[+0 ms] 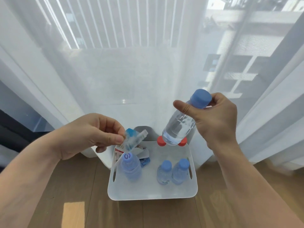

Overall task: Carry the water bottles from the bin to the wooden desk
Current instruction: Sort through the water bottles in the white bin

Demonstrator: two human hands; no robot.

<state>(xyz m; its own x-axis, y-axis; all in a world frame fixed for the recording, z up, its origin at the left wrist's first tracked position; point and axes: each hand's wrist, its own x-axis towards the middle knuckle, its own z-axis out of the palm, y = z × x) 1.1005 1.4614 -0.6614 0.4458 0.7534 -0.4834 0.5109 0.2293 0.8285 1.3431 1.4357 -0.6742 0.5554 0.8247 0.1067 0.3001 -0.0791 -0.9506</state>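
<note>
Water bottle [181,125] clasped in right hand [218,119] fingers, left hand [88,134] fingers pinching label [133,140]

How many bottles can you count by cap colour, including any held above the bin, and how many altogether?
Blue-capped bottles: 4. One is in the right hand, the held bottle; three stand in the white bin, at and.
Red-capped bottles: 2, at and, with only the caps showing.
Total: 6.
</note>
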